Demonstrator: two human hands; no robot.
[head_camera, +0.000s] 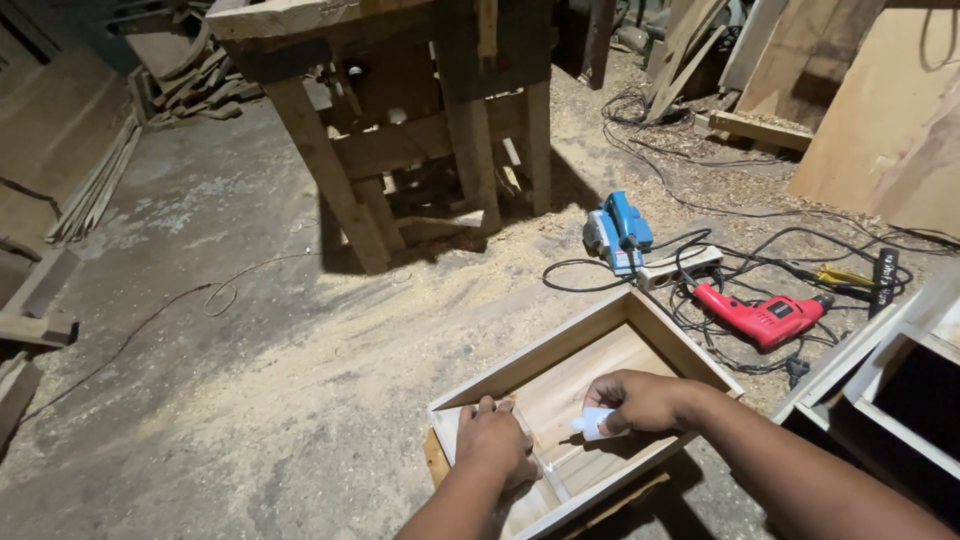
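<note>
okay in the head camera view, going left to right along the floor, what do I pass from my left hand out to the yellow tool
Left hand on the wooden box → right hand holding a small white bottle → blue planer → red drill → yellow tool.

Two bare forearms, no sleeves, no gloves

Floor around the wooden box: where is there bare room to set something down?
Free: the sawdust floor left of the wooden box, toward the workbench. Crowded: right of the box, with the red drill, blue planer and tangled cords.
</note>
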